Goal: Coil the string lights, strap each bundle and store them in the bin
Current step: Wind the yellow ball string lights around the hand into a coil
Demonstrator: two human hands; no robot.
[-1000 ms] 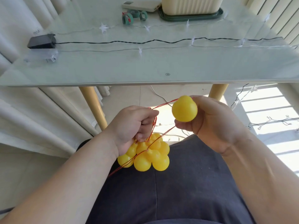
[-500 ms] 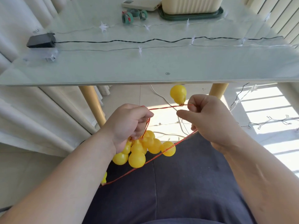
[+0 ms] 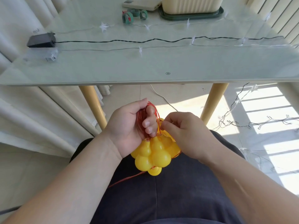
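Over my lap, my left hand (image 3: 129, 126) grips a coil of red wire (image 3: 141, 119) looped round its fingers. Several yellow gourd-shaped bulbs (image 3: 155, 152) hang bunched below that hand. My right hand (image 3: 186, 131) pinches the red wire beside the left fingers, just above the bulbs. A loose end of red wire (image 3: 127, 178) trails left across my dark trousers. On the glass table (image 3: 161, 65) lie a black-wired string of star lights (image 3: 145, 40) and a clear-wired one (image 3: 140, 49). The cream bin (image 3: 192, 4) stands at the back on a green tray, with green straps (image 3: 134, 15) to its left.
A black battery box (image 3: 41, 40) and a clear one (image 3: 50, 55) sit at the table's left. A white power bank (image 3: 142, 4) lies beside the bin. More string lights (image 3: 242, 122) sprawl on the floor to the right. Yellow table legs (image 3: 93, 107) stand ahead of my knees.
My right hand has brought the last bulb down into the bunch and moved close to my left hand. The left hand has turned palm up, showing the wire loops round its fingers.
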